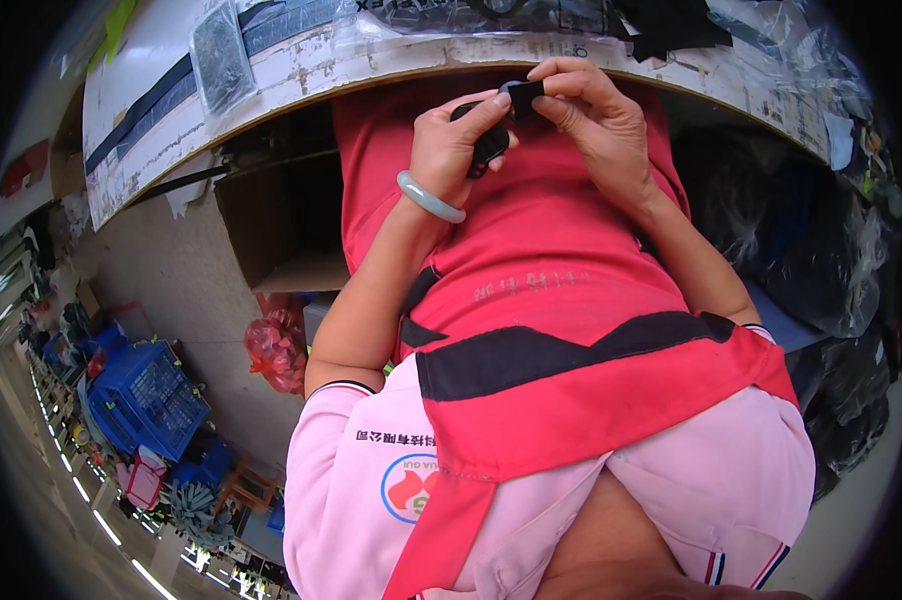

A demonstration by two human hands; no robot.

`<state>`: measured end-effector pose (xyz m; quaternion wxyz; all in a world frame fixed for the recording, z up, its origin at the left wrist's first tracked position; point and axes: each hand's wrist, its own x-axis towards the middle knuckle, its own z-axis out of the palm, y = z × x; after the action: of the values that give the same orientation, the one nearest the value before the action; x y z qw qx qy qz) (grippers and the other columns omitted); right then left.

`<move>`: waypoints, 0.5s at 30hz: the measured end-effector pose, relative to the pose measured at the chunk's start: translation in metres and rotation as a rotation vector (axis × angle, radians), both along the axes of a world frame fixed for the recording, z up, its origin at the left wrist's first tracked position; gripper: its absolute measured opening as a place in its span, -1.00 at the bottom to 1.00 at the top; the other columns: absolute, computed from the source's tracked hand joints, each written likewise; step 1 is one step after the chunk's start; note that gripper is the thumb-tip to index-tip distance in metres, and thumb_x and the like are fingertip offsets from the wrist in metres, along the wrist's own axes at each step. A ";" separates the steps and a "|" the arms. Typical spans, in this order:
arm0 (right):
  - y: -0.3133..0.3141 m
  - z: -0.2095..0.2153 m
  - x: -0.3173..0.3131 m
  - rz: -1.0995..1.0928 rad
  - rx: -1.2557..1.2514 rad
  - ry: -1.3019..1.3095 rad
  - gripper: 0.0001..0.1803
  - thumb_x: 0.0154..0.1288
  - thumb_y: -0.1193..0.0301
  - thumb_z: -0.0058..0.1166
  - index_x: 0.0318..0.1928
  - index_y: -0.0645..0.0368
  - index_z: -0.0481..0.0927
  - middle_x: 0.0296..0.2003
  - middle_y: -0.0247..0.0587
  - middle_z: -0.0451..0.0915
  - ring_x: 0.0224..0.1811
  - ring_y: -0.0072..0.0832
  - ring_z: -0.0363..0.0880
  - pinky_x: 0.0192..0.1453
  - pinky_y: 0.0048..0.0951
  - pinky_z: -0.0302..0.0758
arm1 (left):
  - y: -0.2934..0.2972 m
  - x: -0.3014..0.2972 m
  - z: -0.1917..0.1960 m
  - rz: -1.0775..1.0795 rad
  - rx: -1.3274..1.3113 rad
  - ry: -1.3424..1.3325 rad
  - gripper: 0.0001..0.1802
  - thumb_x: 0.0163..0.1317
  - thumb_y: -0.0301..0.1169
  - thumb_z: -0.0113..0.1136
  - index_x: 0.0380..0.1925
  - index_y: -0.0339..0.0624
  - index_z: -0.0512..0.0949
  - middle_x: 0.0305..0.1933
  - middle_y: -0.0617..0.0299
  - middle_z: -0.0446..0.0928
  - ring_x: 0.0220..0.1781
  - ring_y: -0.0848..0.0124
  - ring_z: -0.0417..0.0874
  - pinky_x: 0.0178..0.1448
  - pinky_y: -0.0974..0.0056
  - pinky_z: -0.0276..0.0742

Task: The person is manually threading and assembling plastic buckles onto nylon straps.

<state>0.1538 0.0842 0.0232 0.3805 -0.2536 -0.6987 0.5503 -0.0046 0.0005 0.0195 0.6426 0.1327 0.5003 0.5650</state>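
Above my red apron [531,230], near the table edge, my hands are close together. My left hand [451,145] is closed around a black rounded piece [484,140]; its exact kind is not clear. My right hand [601,125] pinches a small flat black strip [526,98] between thumb and fingers. The tip of my left thumb lies at the strip's left end, where a small greyish bit shows. Whether the strip and the rounded piece are joined is hidden by the fingers. A pale green bangle circles my left wrist.
A worn white worktable [301,85] curves across the front, with a clear plastic packet [221,60] at its left and black plastic-wrapped goods along the back. An open cardboard box [271,225] sits below. Blue crates [151,390] stand at left; dark plastic bags [801,240] lie at right.
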 end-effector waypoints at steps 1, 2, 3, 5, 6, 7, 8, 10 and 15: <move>-0.005 0.014 0.001 0.017 -0.137 0.077 -0.82 0.27 0.52 0.19 -0.12 0.20 0.61 -0.42 -0.40 0.55 -0.47 -0.72 0.49 -0.40 -0.69 0.46 | 0.000 0.001 0.003 0.002 -0.003 -0.004 -0.71 0.31 -0.33 0.19 -0.13 -0.37 0.54 -0.49 0.12 0.58 -0.62 0.49 0.51 -0.61 0.46 0.35; -0.008 0.026 0.001 0.033 -0.275 0.153 -0.83 0.28 0.53 0.18 -0.11 0.20 0.61 -0.42 -0.40 0.55 -0.47 -0.72 0.50 -0.40 -0.70 0.47 | 0.000 0.003 0.006 0.051 0.036 0.095 -0.70 0.29 -0.35 0.21 -0.12 -0.38 0.55 -0.50 0.11 0.59 -0.64 0.49 0.51 -0.60 0.47 0.36; -0.007 0.035 0.001 0.012 -0.266 0.110 -0.86 0.32 0.49 0.14 -0.12 0.21 0.59 -0.43 -0.39 0.55 -0.50 -0.71 0.52 -0.43 -0.71 0.47 | 0.001 0.003 0.008 0.096 0.079 0.196 -0.70 0.26 -0.36 0.24 -0.11 -0.38 0.57 -0.51 0.10 0.60 -0.65 0.50 0.51 -0.60 0.47 0.36; 0.003 0.043 0.004 0.061 -0.358 -0.035 -0.86 0.34 0.46 0.12 -0.14 0.23 0.58 -0.44 -0.39 0.56 -0.53 -0.70 0.52 -0.46 -0.70 0.47 | 0.000 0.003 0.006 0.127 0.101 0.216 -0.69 0.24 -0.38 0.27 -0.13 -0.41 0.58 -0.50 0.11 0.61 -0.63 0.51 0.54 -0.61 0.48 0.38; 0.007 0.043 0.006 0.110 -0.449 -0.177 -0.85 0.36 0.43 0.11 -0.15 0.24 0.58 -0.44 -0.38 0.56 -0.55 -0.70 0.52 -0.48 -0.69 0.48 | 0.000 0.003 0.005 0.155 0.124 0.238 -0.69 0.21 -0.41 0.30 -0.14 -0.45 0.60 -0.50 0.12 0.61 -0.60 0.53 0.56 -0.61 0.50 0.40; 0.008 0.038 0.008 0.109 -0.479 -0.240 -0.83 0.36 0.38 0.10 -0.22 0.27 0.56 -0.46 -0.35 0.56 -0.56 -0.68 0.53 -0.53 -0.67 0.49 | 0.000 0.004 0.004 0.153 0.123 0.237 -0.69 0.21 -0.41 0.30 -0.14 -0.45 0.60 -0.50 0.12 0.61 -0.60 0.53 0.56 -0.61 0.50 0.40; 0.007 0.037 0.009 0.107 -0.481 -0.239 -0.83 0.36 0.38 0.10 -0.22 0.27 0.56 -0.46 -0.35 0.56 -0.56 -0.68 0.53 -0.53 -0.67 0.49 | -0.001 0.006 0.005 0.167 0.144 0.283 -0.72 0.21 -0.42 0.30 -0.16 -0.43 0.61 -0.49 0.15 0.61 -0.59 0.55 0.56 -0.61 0.50 0.40; 0.003 0.033 0.012 0.144 -0.594 -0.308 -0.83 0.33 0.39 0.12 -0.31 0.26 0.55 -0.47 -0.31 0.57 -0.55 -0.67 0.56 -0.53 -0.65 0.50 | -0.003 0.009 0.003 0.182 0.161 0.328 -0.74 0.22 -0.43 0.29 -0.17 -0.41 0.62 -0.49 0.17 0.61 -0.59 0.57 0.56 -0.60 0.51 0.40; 0.001 0.033 0.010 0.150 -0.687 -0.332 -0.79 0.29 0.35 0.16 -0.40 0.22 0.52 -0.55 -0.32 0.55 -0.55 -0.67 0.57 -0.52 -0.65 0.52 | -0.005 0.009 0.002 0.202 0.243 0.408 -0.82 0.23 -0.47 0.27 -0.20 -0.32 0.65 -0.50 0.29 0.58 -0.57 0.64 0.49 -0.58 0.53 0.36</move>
<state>0.1637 0.0849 0.0562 0.1137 -0.4002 -0.5422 0.7300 0.0045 -0.0041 0.0213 0.4482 0.2696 0.5588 0.6436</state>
